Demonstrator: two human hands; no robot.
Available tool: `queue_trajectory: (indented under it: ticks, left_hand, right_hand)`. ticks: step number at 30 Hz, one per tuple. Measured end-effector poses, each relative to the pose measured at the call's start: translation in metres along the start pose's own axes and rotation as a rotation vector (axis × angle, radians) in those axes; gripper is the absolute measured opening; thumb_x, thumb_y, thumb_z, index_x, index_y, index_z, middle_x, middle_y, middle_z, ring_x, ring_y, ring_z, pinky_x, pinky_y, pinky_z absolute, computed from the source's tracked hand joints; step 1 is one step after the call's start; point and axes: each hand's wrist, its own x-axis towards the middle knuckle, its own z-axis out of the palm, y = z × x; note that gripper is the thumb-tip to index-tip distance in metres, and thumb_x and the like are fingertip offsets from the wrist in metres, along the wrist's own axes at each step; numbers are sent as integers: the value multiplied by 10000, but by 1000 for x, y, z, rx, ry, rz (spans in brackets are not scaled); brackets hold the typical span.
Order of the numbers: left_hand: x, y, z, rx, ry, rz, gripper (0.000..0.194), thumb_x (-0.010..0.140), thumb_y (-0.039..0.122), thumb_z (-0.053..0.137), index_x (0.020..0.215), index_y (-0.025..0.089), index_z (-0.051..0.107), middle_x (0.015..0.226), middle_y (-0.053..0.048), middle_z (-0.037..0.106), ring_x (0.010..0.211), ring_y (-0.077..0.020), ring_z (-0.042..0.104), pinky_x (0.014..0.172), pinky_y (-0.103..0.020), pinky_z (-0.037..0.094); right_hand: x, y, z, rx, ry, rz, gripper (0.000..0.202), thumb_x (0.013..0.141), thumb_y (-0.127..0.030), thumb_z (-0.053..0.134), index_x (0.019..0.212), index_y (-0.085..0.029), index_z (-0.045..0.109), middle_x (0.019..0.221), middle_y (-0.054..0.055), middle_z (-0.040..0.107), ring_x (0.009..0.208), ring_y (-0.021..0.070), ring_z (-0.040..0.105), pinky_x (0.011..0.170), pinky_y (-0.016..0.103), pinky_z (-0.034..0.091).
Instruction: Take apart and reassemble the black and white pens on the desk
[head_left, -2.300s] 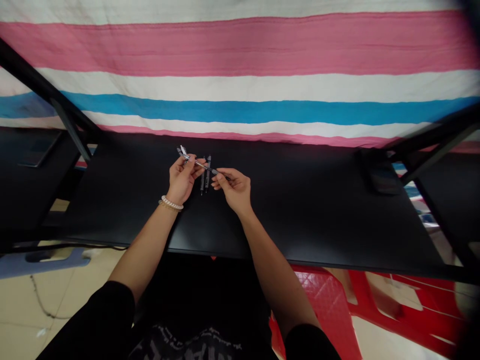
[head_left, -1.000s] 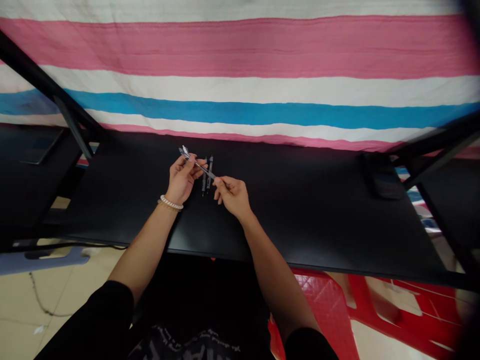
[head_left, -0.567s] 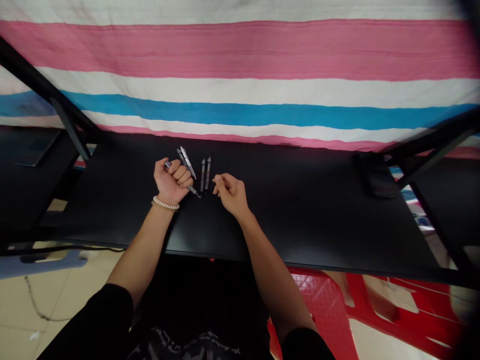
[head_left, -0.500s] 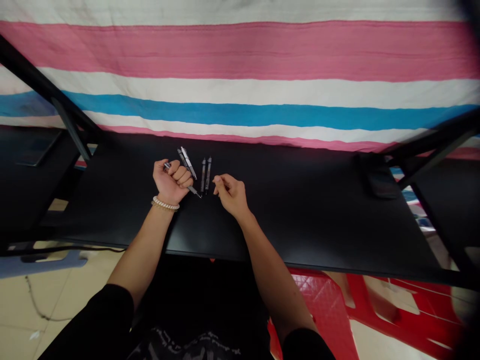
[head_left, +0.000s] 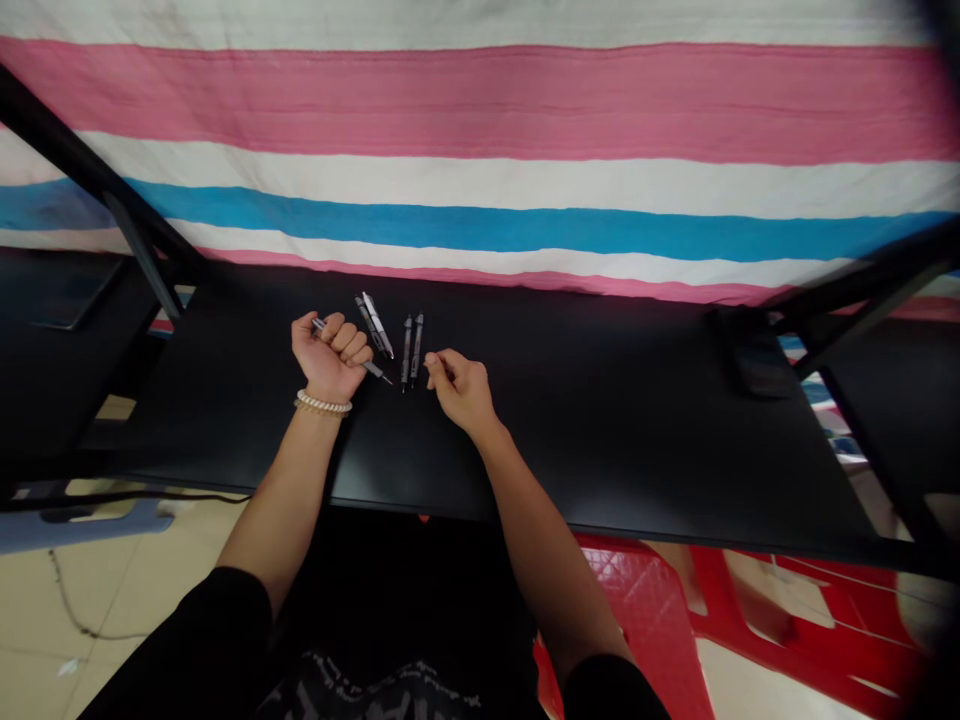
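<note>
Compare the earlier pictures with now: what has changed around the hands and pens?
The left hand has moved left, uncovering more of the white pen, and now grips the grey pen in its fist. The right hand has let go of that pen; whether it pinches anything is unclear. The two dark pens between the hands lie where they were.

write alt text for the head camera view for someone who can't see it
The left hand grips a gray pen at a black table where four more pens lie in two pairs; the right hand, fingers curled, is beside them. A striped cloth hangs behind.
</note>
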Motion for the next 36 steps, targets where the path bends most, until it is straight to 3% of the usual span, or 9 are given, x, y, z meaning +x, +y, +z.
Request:
queue_trajectory:
  ticks: [5,8,11,14,19,25,27,30,36]
  left_hand:
    - [2,3,-3,-7,-7,-31,579,1016,551,332,552,220,232,462,59,185,352,-67,218,340,-222,226]
    - [4,3,-3,20,13,-18,583,998,626,358,581,221,306,471,61,225,360,-67,240,343,-219,240]
    - [12,-1,-5,56,77,85,576,940,742,386,684,228,425,524,43,370,402,-78,347,371,-222,294]
    - [24,-8,-11,117,228,262,515,921,755,421,837,252,493,658,26,517,490,-88,479,442,-213,363]
    - [40,-21,-25,280,355,450,400,875,624,636,1105,314,529,954,-9,619,864,-122,662,738,-212,501]
    - [35,-30,-27,526,378,519,381,868,558,678,1138,294,628,1317,-48,601,1300,-178,541,1024,-265,446]
    - [35,-32,-28,596,392,530,347,876,558,660,1074,274,662,1280,-53,623,1290,-187,546,1035,-277,438]
    - [38,-33,-33,647,404,541,330,857,555,673,990,253,676,1178,-53,653,1197,-190,591,993,-282,461]
    - [46,-34,-41,658,420,589,297,818,470,736,954,214,673,1030,-41,670,1021,-153,645,920,-259,498]
  right_hand:
    - [0,-1,-1,-36,-15,2,473,1023,-578,432,777,-221,619,637,14,670,535,145,570,576,286,394]
    - [0,-2,-1,-63,-34,-5,399,1026,-526,457,888,-218,670,667,11,671,570,155,588,599,287,410]
    - [0,-1,1,-143,-50,-106,253,1001,-416,545,1047,-225,704,753,13,692,681,175,609,685,298,451]
    - [-1,-1,4,-276,-75,-230,185,984,-333,583,981,-239,742,793,22,690,805,199,592,763,312,456]
    - [-2,-2,7,-385,-144,-223,176,978,-303,607,904,-233,750,797,35,658,824,203,562,728,304,433]
    - [0,-2,9,-483,-84,-170,127,959,-276,592,866,-210,648,800,47,633,820,217,556,709,308,415]
    - [1,0,10,-510,-57,-124,56,934,-251,595,940,-206,628,831,60,648,826,230,568,685,311,408]
    - [2,4,13,-490,-13,-78,134,912,-214,565,1040,-193,599,864,80,663,822,240,592,684,321,419]
    - [5,14,11,-222,130,-7,196,917,-223,520,1111,-206,548,764,18,621,695,188,614,677,316,465]
